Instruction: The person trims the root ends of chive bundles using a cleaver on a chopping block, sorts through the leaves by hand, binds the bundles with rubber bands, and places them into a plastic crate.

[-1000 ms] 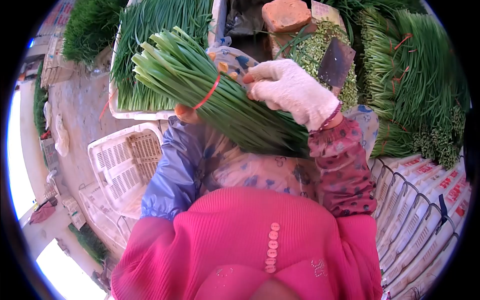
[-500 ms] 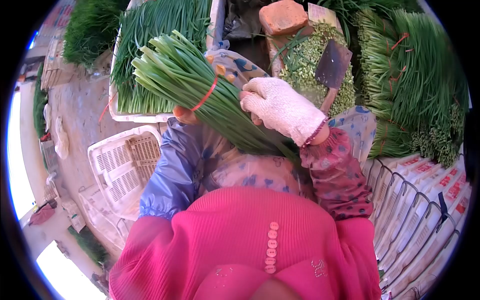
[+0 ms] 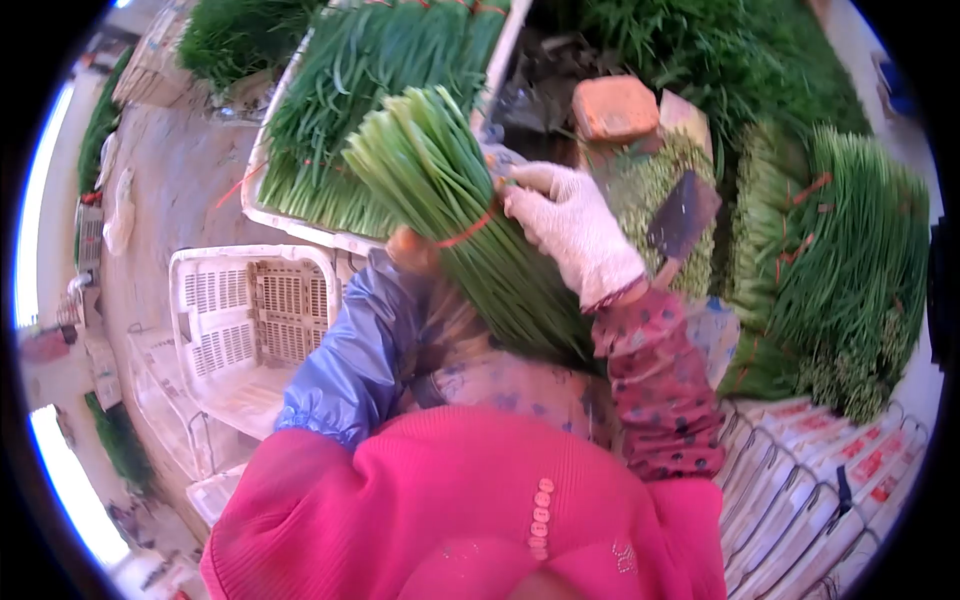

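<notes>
A thick bunch of garlic chives (image 3: 470, 240) lies tilted across my lap, pale cut ends up and to the left. Around its middle runs a red rubber band (image 3: 466, 231). My left hand (image 3: 412, 248), below a shiny blue sleeve, is wrapped round the bunch from underneath; most of its fingers are hidden. In a whitish knitted glove, my right hand (image 3: 570, 220) has its fingers pinched together at the right edge of the bunch, beside the band. Whether they grip the band, a leaf or something else cannot be made out.
A white crate (image 3: 258, 215) of bundled chives stands ahead, with a white basket (image 3: 185, 290) at left. Ahead right are a brick (image 3: 615, 108), a heap of cut buds (image 3: 640, 200) and a broad-bladed cleaver (image 3: 686, 215). Banded bundles (image 3: 850, 240) are stacked at far right.
My view has shifted, so the surroundings sit differently. The bunch stands steeper, and my right hand has moved from its leaves up to the edge near the band. My left hand keeps its hold.
</notes>
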### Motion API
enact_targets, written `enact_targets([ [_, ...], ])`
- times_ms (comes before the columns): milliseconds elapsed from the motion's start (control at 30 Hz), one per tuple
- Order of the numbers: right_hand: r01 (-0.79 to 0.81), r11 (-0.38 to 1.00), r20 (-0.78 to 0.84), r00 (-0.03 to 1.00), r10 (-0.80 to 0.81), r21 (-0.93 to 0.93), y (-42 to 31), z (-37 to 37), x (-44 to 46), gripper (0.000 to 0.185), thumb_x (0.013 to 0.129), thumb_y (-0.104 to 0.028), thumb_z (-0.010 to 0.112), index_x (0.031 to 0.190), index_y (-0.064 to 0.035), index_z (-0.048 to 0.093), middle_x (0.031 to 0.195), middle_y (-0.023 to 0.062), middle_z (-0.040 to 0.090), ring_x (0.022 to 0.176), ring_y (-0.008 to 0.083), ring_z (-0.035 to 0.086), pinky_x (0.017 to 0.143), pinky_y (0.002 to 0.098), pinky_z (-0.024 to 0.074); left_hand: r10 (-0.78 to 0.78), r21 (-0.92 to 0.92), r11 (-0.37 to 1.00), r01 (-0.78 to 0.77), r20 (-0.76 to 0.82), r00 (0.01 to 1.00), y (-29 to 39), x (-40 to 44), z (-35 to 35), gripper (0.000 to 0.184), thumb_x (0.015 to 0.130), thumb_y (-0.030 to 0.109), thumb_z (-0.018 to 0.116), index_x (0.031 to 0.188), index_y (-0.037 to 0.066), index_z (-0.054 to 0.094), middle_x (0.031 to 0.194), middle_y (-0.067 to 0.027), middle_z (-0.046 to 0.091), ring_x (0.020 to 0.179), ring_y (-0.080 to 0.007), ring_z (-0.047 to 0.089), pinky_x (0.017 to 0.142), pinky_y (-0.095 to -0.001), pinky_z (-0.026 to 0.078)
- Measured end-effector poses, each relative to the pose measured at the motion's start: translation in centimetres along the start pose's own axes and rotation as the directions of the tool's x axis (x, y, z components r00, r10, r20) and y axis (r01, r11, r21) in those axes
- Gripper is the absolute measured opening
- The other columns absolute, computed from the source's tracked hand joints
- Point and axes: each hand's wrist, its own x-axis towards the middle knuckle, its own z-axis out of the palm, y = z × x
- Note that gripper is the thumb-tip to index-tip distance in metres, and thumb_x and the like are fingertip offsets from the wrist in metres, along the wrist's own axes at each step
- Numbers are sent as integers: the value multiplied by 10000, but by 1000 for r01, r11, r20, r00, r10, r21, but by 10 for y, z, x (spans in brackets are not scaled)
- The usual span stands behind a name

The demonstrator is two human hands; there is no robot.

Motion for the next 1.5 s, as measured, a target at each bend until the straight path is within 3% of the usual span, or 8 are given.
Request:
enact_targets([
  [133,367,865,-172,881,-441,-342,18,17,22,224,913,-156,645,1074,-20,722,856,52,691,663,121,595,594,254,463,-153,10,988,153,-1,988,18,3,-4,1139,675,550,868,1539,51,319,1486,-193,458,1326,-380,491,1109,-554,410],
  [200,22,971,-373,925,71,239,5,19,24,144,927,-162,623,981,-47,690,803,48,642,601,96,541,501,237,408,-270,-4,963,270,0,963,26,0,-5,1128,678,536,870,1533,43,324,1482,-191,463,1330,-377,491,1116,-548,404],
  [300,253,564,-388,912,132,786,33,-32,56,97,982,-186,550,941,-103,523,807,4,531,556,59,439,466,203,348,-370,-23,929,370,12,929,27,4,2,1112,681,514,873,1523,31,331,1476,-187,471,1335,-374,491,1127,-539,394],
  [433,6,985,-526,846,86,171,40,-43,33,472,981,-145,523,1405,23,401,986,64,614,752,114,588,596,254,481,-414,-5,910,414,-35,910,30,10,15,1078,671,479,887,1498,24,365,1438,-166,510,1322,-338,512,1134,-500,395],
  [600,280,737,-55,917,-394,-615,57,-14,-19,894,807,-48,690,1574,-49,230,1391,176,558,1221,217,579,949,308,483,-434,116,880,460,-195,879,26,12,30,955,715,383,886,1463,19,416,1419,-137,534,1330,-285,511,1132,-450,396],
  [867,-168,828,95,962,257,-535,82,-53,-88,989,708,-264,811,1535,-42,316,1227,250,650,1188,351,624,1022,372,459,-357,200,882,427,-309,882,9,3,30,629,791,226,853,1307,11,565,1201,-93,665,1121,-229,640,973,-399,533],
  [1333,236,955,-304,910,-283,-181,35,-18,-99,1135,574,1,870,1542,-40,278,1373,178,563,1261,292,566,1059,361,456,-377,336,871,358,-10,926,13,66,125,857,719,286,911,1394,-12,473,1293,-93,620,1174,-224,603,1021,-388,484],
  [1500,436,891,-349,821,-452,-129,-10,-21,-97,1004,608,-38,875,1473,2,366,1335,142,590,1226,245,587,1032,375,484,-296,868,465,-175,338,893,32,87,154,870,683,106,919,1418,21,461,1318,-76,601,1210,-185,556,1061,-366,437],
])
